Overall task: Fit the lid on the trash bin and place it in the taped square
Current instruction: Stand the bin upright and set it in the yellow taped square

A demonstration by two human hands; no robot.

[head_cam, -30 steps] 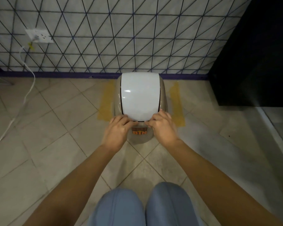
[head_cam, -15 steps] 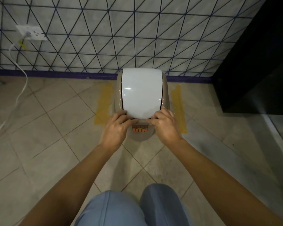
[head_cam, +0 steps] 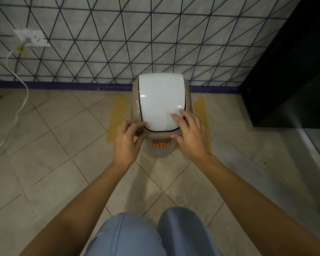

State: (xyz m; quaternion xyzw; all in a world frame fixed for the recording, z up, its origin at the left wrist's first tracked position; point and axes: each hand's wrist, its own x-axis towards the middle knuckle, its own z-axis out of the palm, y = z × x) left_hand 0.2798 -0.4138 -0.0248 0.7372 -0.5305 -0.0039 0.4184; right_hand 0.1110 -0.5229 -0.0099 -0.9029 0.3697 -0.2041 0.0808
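A beige trash bin [head_cam: 161, 151] with an orange "BIN" label stands on the floor against the wall. Its lid, with a white swing flap [head_cam: 161, 100], sits on top. Yellow tape strips [head_cam: 116, 115] of the taped square show on the floor to either side of the bin and under its near side. My left hand [head_cam: 127, 143] is at the lid's near left corner, fingers loosely curled and touching the rim. My right hand [head_cam: 190, 137] has its fingers spread, the tips resting on the flap's near right corner. Neither hand grips anything.
A tiled wall with a purple skirting runs right behind the bin. A black cabinet [head_cam: 288, 80] stands close on the right. A wall socket [head_cam: 32, 38] with a white cable [head_cam: 20, 108] trailing to the floor is far left. My knees [head_cam: 129, 237] are at the bottom.
Both hands were together on the lid's near edge, fingers pressed down. They have moved apart to the two near corners and their fingers have spread. The bin stays in place.
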